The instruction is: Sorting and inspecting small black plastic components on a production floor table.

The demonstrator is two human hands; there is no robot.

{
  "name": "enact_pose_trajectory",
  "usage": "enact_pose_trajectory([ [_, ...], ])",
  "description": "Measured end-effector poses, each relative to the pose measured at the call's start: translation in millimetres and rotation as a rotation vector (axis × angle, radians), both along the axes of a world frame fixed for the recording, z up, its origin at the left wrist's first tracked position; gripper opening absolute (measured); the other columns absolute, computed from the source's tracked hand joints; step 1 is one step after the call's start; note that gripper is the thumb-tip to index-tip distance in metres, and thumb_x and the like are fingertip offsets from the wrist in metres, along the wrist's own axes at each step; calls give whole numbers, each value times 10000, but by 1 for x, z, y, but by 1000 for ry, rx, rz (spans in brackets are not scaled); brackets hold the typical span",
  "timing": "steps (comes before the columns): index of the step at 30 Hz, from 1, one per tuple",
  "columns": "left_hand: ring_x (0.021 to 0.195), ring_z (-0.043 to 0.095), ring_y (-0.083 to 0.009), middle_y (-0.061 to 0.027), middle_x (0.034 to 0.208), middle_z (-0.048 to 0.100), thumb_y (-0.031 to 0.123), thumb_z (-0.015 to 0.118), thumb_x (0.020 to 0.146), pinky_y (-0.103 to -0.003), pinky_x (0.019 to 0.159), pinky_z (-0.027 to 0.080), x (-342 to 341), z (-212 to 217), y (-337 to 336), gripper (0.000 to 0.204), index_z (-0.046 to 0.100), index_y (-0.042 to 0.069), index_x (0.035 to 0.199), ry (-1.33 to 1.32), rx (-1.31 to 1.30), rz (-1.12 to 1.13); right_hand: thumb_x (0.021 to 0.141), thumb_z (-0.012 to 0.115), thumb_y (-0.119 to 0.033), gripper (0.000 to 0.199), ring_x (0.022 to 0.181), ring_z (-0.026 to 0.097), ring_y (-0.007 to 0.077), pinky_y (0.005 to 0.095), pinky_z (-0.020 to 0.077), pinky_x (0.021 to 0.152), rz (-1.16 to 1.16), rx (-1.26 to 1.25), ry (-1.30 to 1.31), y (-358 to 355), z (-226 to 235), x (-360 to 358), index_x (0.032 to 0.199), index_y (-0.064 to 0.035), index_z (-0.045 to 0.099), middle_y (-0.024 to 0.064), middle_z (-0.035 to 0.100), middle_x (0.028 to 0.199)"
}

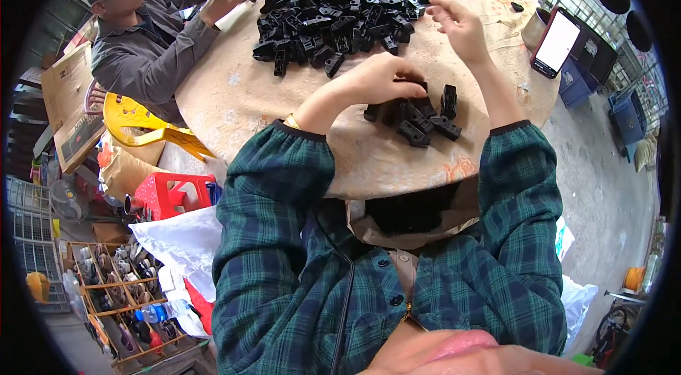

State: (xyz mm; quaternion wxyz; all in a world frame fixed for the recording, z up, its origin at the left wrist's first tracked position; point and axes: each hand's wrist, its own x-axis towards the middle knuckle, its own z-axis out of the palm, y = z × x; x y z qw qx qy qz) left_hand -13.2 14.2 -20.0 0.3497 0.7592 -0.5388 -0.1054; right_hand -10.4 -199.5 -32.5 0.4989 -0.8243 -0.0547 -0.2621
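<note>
A large heap of small black plastic parts covers the far side of the round table. My left hand is closed over a black plastic part at the edge of a small cluster of the same parts, close in front of me. One part stands upright at the cluster's right. Raised beside the heap's right edge, my right hand has its fingers bent and apart, with nothing visible in them.
A patterned cloth covers the table. Across to the left, a co-worker reaches to the heap. A phone leans at the right edge. Yellow chair, red stool and shoe rack stand left. An open bag of black contents sits below the near edge.
</note>
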Motion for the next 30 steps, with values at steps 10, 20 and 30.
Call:
enact_pose_trajectory([
  [10,960,478,-285,-105,999,562,181,672,704,-362,825,418,26,-9,8,256,645,87,941,-650,-226,489,766,563,-71,525,1157,401,347,381,358,961,-77,-918,6,21,4,69,1254,-218,437,187,386,1288],
  [20,782,569,-296,-153,955,568,129,656,724,-342,711,478,34,-7,6,343,562,-15,1021,-269,-613,600,712,625,-102,246,862,598,221,296,475,739,-46,-515,-185,16,14,67,944,-22,619,123,620,918],
  [30,705,624,-151,-89,824,605,114,525,867,-238,636,536,29,8,8,215,531,-50,1006,1054,-846,345,737,595,20,391,963,564,172,272,457,833,384,147,-91,70,29,-22,1123,1,537,107,597,1029],
])
